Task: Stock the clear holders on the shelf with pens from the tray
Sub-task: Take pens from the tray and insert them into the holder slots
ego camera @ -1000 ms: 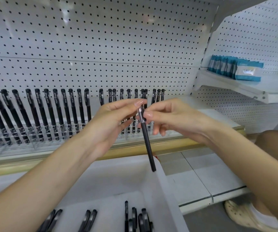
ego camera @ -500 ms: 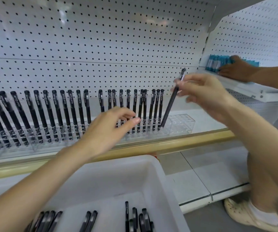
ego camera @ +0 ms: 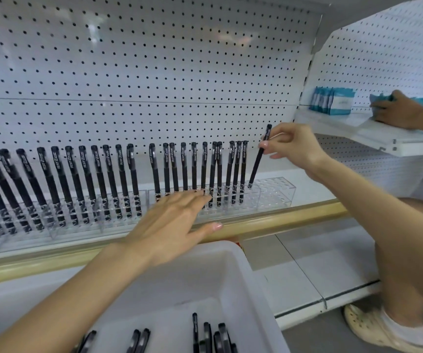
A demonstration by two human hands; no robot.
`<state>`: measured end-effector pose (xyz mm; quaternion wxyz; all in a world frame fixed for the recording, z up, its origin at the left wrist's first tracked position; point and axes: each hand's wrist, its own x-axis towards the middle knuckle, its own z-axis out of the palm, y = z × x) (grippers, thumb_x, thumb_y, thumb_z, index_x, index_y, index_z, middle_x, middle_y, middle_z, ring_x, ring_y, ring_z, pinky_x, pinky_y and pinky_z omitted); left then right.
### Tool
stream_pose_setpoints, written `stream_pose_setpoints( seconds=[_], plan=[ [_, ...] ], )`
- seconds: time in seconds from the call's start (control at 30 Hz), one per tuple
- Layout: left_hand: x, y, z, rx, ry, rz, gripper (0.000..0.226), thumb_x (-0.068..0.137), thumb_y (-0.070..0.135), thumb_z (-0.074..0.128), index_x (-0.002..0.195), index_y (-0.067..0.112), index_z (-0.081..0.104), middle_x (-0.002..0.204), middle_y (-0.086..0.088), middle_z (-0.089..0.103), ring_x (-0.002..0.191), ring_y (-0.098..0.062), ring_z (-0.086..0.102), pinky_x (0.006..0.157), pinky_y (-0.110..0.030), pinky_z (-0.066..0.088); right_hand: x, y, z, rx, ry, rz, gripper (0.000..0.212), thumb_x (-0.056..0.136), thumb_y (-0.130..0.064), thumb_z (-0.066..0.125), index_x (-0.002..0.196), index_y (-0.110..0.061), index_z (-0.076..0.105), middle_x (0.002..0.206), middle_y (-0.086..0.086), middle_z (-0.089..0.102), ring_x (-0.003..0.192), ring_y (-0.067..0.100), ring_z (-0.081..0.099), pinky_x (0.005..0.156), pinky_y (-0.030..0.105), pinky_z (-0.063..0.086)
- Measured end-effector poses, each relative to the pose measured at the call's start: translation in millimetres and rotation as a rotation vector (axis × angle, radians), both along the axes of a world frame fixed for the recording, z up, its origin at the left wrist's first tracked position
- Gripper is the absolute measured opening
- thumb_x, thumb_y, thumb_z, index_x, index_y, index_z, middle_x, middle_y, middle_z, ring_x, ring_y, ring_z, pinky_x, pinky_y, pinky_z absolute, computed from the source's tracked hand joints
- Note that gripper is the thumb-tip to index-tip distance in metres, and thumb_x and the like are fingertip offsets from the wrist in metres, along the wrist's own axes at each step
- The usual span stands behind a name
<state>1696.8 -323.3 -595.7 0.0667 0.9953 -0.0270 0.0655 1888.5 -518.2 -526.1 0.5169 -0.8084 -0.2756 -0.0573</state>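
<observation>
Pen between fingers of right hand, tip at clear holder

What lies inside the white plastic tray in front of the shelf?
Loose black pens lie on the floor of the white plastic tray in small clusters. The left forearm covers its left part, hiding anything there.

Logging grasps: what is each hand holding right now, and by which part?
The right hand pinches a black pen near its upper end; the left hand holds nothing.
</observation>
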Motion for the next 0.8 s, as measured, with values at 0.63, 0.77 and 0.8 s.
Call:
stream_pose_setpoints(
  seconds=[0.63, 0.77, 0.8],
  plan=[
    [2, 0, 24, -0.009, 0.059, 0.015, 0.070, 0.089, 0.068, 0.025, 0.149, 0.031, 0.023, 0.154, 0.009, 0.032, 0.138, -0.012, 0.034, 0.109, -0.036, 0.033, 12, 9, -30, -0.191, 0.101, 0.077, 0.015, 0.079, -0.012, 0.076, 0.081, -0.006, 0.063, 0.067, 0.002, 0.069, 0.060, 0.003, 0.064, 0.060, 0.019, 0.053],
    [2, 0, 23, -0.007, 0.063, 0.015, 0.071, 0.089, 0.068, 0.025, 0.149, 0.030, 0.023, 0.154, 0.008, 0.031, 0.139, -0.013, 0.034, 0.108, -0.036, 0.033, 11, 9, -31, -0.203, 0.100, 0.064, 0.018, 0.078, -0.011, 0.077, 0.089, -0.004, 0.064, 0.069, 0.005, 0.069, 0.063, 0.007, 0.064, 0.058, 0.018, 0.054],
    [2, 0, 24, -0.006, 0.063, 0.013, 0.071, 0.089, 0.067, 0.024, 0.149, 0.029, 0.024, 0.154, 0.008, 0.031, 0.139, -0.012, 0.034, 0.109, -0.036, 0.033, 11, 7, -30, -0.209, 0.099, 0.061, 0.022, 0.078, -0.011, 0.077, 0.095, -0.003, 0.065, 0.072, 0.007, 0.069, 0.066, 0.010, 0.065, 0.060, 0.019, 0.054]
  ],
)
